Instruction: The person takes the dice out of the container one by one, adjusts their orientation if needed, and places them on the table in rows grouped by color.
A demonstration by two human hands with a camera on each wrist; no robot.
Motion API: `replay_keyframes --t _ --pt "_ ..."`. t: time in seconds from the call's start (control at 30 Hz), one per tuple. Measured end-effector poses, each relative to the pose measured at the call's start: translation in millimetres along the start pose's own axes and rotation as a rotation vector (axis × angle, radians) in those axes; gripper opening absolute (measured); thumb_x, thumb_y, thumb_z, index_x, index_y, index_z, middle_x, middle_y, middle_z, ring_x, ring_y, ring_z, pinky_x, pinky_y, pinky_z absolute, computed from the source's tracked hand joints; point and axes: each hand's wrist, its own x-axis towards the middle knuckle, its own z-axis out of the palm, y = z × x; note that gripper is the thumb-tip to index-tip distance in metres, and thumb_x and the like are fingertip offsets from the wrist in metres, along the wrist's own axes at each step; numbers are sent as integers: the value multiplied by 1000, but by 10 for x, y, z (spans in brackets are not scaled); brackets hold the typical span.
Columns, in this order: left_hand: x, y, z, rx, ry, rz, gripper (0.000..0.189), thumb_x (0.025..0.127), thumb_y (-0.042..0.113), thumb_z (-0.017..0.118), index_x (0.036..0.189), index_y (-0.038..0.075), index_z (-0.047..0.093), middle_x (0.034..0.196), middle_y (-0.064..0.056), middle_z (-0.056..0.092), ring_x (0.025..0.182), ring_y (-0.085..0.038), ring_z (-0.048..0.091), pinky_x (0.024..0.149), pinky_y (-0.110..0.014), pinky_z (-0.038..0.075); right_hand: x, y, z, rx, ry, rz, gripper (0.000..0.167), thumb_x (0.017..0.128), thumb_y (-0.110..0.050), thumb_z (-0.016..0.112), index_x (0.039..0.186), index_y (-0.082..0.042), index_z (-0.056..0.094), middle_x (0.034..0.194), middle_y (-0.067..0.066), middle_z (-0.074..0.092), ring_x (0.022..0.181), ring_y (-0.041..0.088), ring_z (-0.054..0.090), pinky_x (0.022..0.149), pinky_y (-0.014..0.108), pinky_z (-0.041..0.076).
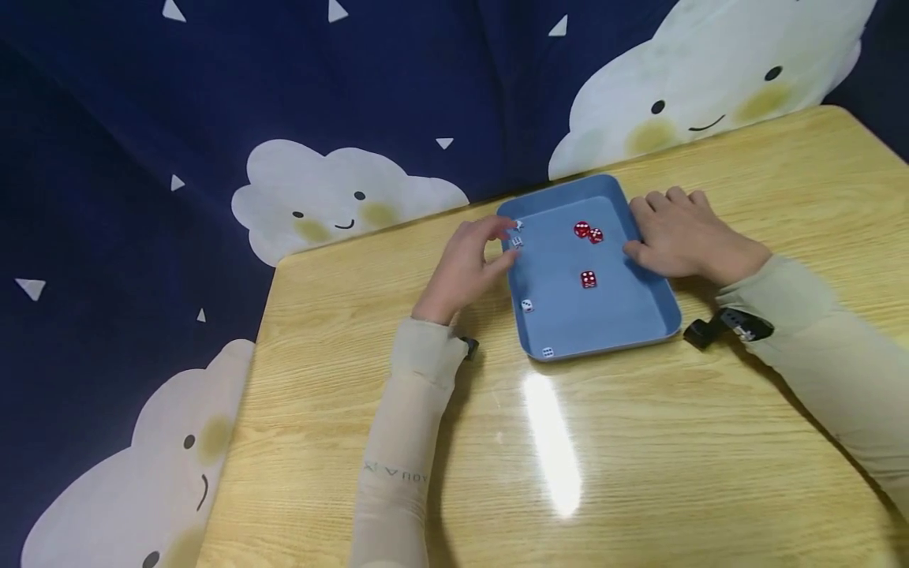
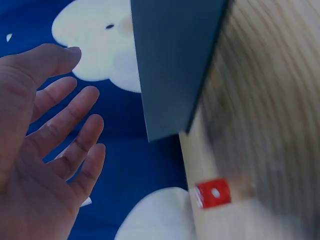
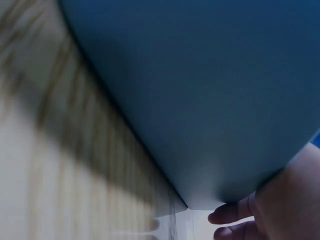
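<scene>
A shallow blue tray (image 1: 600, 341) lies on the table. My left hand (image 1: 469, 260) reaches over its left rim, thumb and finger spread near two white dice (image 1: 517, 242) by the wall. In the left wrist view the palm faces up with the fingers apart and nothing held. Another white die (image 1: 527, 305) sits along the left wall, and one more (image 1: 548, 352) in the near corner. Two red dice (image 1: 581, 229) touch near the far side; a third red die (image 1: 588, 279) lies nearer the middle. My right hand (image 1: 682, 237) grips the right wall, thumb over the rim inside.
The left wrist view shows a red die (image 2: 213, 194) on the wood beside the tray wall. A dark blue curtain (image 1: 398, 87) with clouds hangs behind the wooden table (image 1: 341, 379). A dark wrist device (image 1: 724, 325) sits by the tray's near right corner.
</scene>
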Motion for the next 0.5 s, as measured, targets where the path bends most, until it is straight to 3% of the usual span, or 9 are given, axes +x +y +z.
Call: replay_keyframes --t 0.23,0.5 --pt "140 153 21 43 -83 50 38 100 26 68 133 8 64 119 -13 73 117 -29 63 113 -39 42 11 -64 -6 5 -1 -2 58 104 -38 45 137 9 42 130 33 49 113 53 40 90 65 32" --pt "227 211 212 131 -182 103 37 101 28 67 131 8 64 122 -7 73 117 -25 64 115 -37 40 -13 -107 -8 21 -14 7 60 103 -37 45 140 10 40 133 34 47 118 53 39 93 67 32"
